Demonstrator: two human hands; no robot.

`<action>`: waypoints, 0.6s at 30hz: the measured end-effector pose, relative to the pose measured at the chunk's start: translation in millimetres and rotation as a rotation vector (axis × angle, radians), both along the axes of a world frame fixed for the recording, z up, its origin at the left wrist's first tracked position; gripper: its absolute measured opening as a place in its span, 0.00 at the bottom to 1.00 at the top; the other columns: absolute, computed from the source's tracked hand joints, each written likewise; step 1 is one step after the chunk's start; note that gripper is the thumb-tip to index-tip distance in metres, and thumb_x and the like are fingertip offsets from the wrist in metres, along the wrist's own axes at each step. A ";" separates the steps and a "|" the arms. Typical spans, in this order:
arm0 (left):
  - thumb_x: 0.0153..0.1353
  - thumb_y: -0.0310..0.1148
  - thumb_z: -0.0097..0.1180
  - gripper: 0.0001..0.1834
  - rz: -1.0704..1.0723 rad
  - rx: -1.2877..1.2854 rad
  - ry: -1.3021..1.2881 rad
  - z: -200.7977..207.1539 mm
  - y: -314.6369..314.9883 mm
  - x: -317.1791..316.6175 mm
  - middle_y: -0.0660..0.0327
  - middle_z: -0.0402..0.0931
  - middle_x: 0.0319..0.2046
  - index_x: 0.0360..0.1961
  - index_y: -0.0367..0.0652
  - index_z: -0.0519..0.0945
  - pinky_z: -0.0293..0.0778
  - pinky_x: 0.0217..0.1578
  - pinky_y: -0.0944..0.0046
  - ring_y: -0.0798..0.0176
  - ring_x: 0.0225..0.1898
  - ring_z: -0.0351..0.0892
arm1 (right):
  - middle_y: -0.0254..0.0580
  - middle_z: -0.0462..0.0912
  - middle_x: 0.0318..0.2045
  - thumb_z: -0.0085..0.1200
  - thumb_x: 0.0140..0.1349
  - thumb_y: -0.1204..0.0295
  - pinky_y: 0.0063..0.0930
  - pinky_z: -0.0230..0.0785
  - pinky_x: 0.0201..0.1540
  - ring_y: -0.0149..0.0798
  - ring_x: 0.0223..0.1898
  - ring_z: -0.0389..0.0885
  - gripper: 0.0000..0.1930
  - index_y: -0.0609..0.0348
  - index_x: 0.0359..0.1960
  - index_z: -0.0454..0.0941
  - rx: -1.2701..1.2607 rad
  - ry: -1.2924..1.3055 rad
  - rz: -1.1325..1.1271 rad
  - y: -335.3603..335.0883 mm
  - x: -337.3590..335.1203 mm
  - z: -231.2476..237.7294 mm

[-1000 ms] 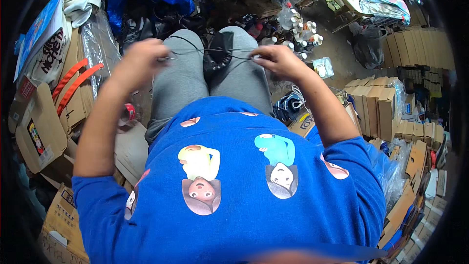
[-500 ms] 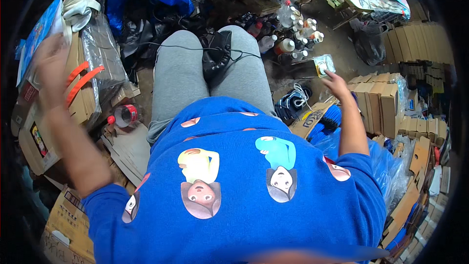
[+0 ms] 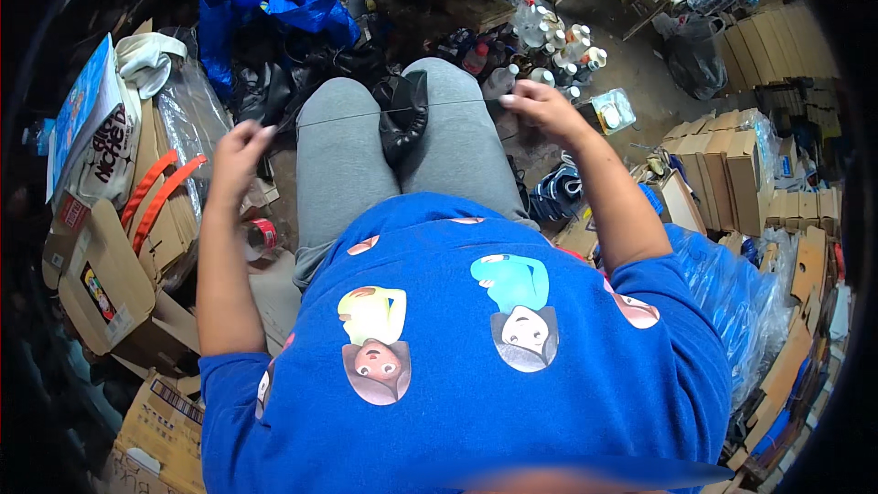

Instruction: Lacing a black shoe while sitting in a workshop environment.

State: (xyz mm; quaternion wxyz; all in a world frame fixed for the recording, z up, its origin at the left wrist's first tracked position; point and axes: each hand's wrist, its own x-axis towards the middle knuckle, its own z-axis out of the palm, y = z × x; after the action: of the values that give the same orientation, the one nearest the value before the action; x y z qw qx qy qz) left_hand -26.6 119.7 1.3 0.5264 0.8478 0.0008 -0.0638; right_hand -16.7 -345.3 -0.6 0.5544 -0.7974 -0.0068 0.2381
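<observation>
A black lace-up shoe (image 3: pixel 402 133) is gripped between my knees, its toe direction hard to tell. A thin black shoelace (image 3: pixel 462 102) runs taut over the shoe and across both thighs. My left hand (image 3: pixel 240 160) pinches its end beside my left knee, fingers closed. On the other side, beyond my right knee, my right hand (image 3: pixel 547 114) pinches the opposite end between thumb and fingers. A flat clear packet with pale contents (image 3: pixel 611 111) lies on the floor past my right hand.
Several bottles (image 3: pixel 558 46) stand ahead of my right knee. A blue bag (image 3: pixel 279 14) and dark shoes (image 3: pixel 263 90) are ahead on the left. Cardboard boxes (image 3: pixel 105 284) crowd my left; stacked cardboard (image 3: pixel 722 169) and blue plastic sheeting (image 3: pixel 718 279) line my right.
My right hand has left the clear packet and moved in toward my knee, onto the lace. My left hand has come inward from the far left, and the slack lace is now stretched straight.
</observation>
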 end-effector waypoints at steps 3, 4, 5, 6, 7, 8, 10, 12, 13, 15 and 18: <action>0.61 0.38 0.55 0.10 0.126 -0.140 0.130 -3.0 22.3 -3.4 0.72 0.71 0.23 0.32 0.41 0.78 0.56 0.23 0.74 0.78 0.21 0.59 | 0.22 0.65 0.19 0.54 0.62 0.58 0.17 0.53 0.25 0.20 0.22 0.59 0.11 0.52 0.33 0.76 -0.132 0.079 -0.106 -13.3 -5.0 -2.0; 0.61 0.38 0.55 0.11 0.226 -0.218 0.193 4.3 15.6 -3.2 0.70 0.73 0.26 0.37 0.41 0.79 0.56 0.22 0.74 0.78 0.20 0.59 | 0.24 0.68 0.24 0.51 0.64 0.61 0.15 0.55 0.26 0.20 0.24 0.61 0.13 0.54 0.43 0.78 -0.042 0.137 -0.169 -24.5 -3.8 -8.6; 0.60 0.36 0.56 0.18 0.269 -0.315 0.068 3.2 12.6 2.2 0.62 0.77 0.37 0.49 0.39 0.76 0.67 0.27 0.74 0.74 0.24 0.69 | 0.25 0.69 0.27 0.51 0.64 0.63 0.16 0.58 0.28 0.22 0.25 0.63 0.14 0.55 0.46 0.77 -0.074 0.071 -0.111 -30.1 2.9 -8.3; 0.60 0.35 0.56 0.19 0.208 -0.149 -0.159 1.5 4.3 14.0 0.60 0.77 0.41 0.51 0.38 0.75 0.69 0.34 0.72 0.71 0.31 0.73 | 0.27 0.71 0.30 0.50 0.64 0.66 0.17 0.61 0.31 0.23 0.27 0.65 0.15 0.57 0.49 0.77 -0.106 0.004 -0.055 -33.4 6.5 -8.1; 0.59 0.34 0.57 0.21 0.150 0.022 -0.379 4.9 -13.9 19.7 0.57 0.76 0.46 0.53 0.38 0.73 0.72 0.41 0.70 0.68 0.38 0.77 | 0.27 0.71 0.30 0.50 0.64 0.66 0.17 0.61 0.31 0.23 0.27 0.65 0.15 0.57 0.49 0.77 -0.106 0.009 -0.051 -24.5 8.9 -1.6; 0.59 0.32 0.56 0.25 -0.010 -0.073 -0.112 31.6 -45.4 21.3 0.56 0.72 0.53 0.57 0.36 0.70 0.63 0.57 0.64 0.62 0.57 0.68 | 0.32 0.74 0.31 0.52 0.62 0.67 0.20 0.65 0.33 0.27 0.30 0.70 0.14 0.55 0.48 0.78 -0.189 -0.183 0.043 -7.2 11.9 11.5; 0.52 0.27 0.61 0.24 -0.316 0.169 -0.290 41.4 -92.3 29.1 0.56 0.71 0.56 0.53 0.40 0.74 0.62 0.58 0.62 0.59 0.58 0.69 | 0.33 0.76 0.31 0.56 0.57 0.74 0.22 0.68 0.42 0.28 0.34 0.75 0.11 0.57 0.43 0.80 -0.161 -0.360 0.119 32.6 18.6 26.5; 0.49 0.29 0.63 0.25 -0.474 0.139 -0.267 39.9 -131.4 34.3 0.54 0.70 0.56 0.51 0.42 0.75 0.62 0.58 0.62 0.58 0.58 0.69 | 0.35 0.77 0.31 0.59 0.53 0.76 0.24 0.70 0.42 0.31 0.36 0.77 0.10 0.55 0.38 0.81 -0.036 -0.337 0.233 58.9 29.2 22.8; 0.49 0.31 0.64 0.22 -0.495 0.143 -0.162 44.8 -146.4 39.1 0.55 0.74 0.49 0.47 0.42 0.77 0.66 0.53 0.63 0.58 0.52 0.73 | 0.35 0.77 0.31 0.59 0.53 0.76 0.24 0.70 0.42 0.31 0.36 0.77 0.10 0.55 0.38 0.81 -0.034 -0.337 0.229 66.9 33.6 22.8; 0.49 0.31 0.65 0.19 -0.567 0.216 -0.117 38.8 -154.8 53.8 0.56 0.74 0.44 0.44 0.41 0.78 0.67 0.50 0.63 0.59 0.48 0.74 | 0.36 0.77 0.32 0.60 0.50 0.77 0.25 0.71 0.42 0.33 0.36 0.79 0.08 0.56 0.33 0.81 -0.251 -0.550 0.380 78.2 40.6 27.0; 0.49 0.31 0.65 0.14 -0.679 0.262 -0.036 30.0 -159.3 66.6 0.60 0.70 0.33 0.37 0.39 0.79 0.69 0.43 0.65 0.62 0.39 0.73 | 0.37 0.77 0.31 0.61 0.50 0.77 0.26 0.72 0.41 0.35 0.36 0.79 0.07 0.55 0.32 0.81 -0.289 -0.529 0.404 81.1 42.5 27.3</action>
State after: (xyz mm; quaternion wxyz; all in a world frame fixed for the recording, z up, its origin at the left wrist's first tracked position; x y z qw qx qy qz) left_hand 40.0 -39.6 31.3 0.3622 0.8609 -0.2821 -0.2193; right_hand 25.8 -264.1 26.7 0.3570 -0.8841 -0.2736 0.1269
